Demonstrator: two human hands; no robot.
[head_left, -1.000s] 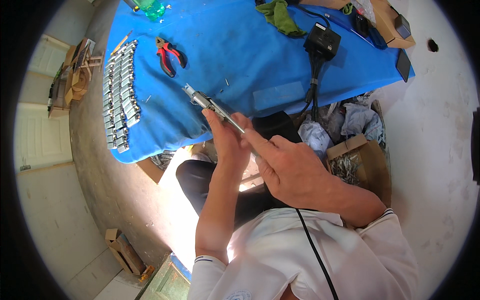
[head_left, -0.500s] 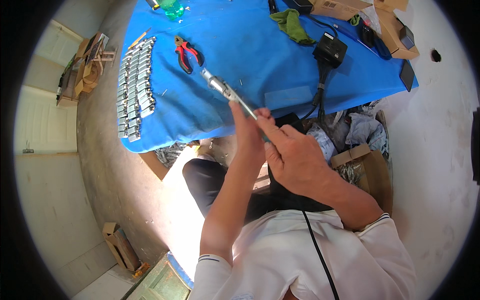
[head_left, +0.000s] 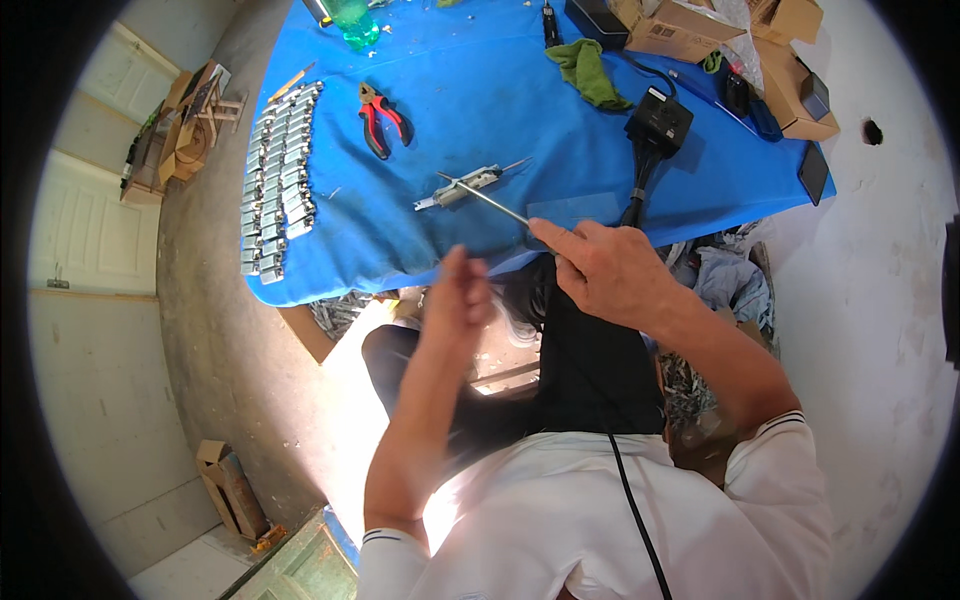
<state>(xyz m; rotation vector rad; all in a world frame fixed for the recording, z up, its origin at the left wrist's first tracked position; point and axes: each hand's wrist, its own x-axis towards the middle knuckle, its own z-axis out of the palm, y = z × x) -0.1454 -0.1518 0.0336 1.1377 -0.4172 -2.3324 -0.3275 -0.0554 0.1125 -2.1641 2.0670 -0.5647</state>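
A small metal lock cylinder [head_left: 460, 188] lies on the blue table cover [head_left: 470, 110], a short way beyond my hands. My right hand [head_left: 600, 270] pinches a thin metal rod [head_left: 487, 198] whose far tip reaches over the cylinder. At the table's near edge my left hand [head_left: 458, 295] is blurred, loosely curled and holding nothing that I can see.
Several metal lock parts [head_left: 275, 180] are laid in rows at the left of the table. Red-handled pliers [head_left: 380, 118], a green cloth [head_left: 590, 70], a black power adapter with cable [head_left: 655, 125], a green bottle [head_left: 352, 18] and cardboard boxes [head_left: 700, 25] lie further back. Scrap sits under the table.
The metal cylinder left my left hand and now lies on the table. My left hand has drawn back toward me. My right hand still holds the rod.
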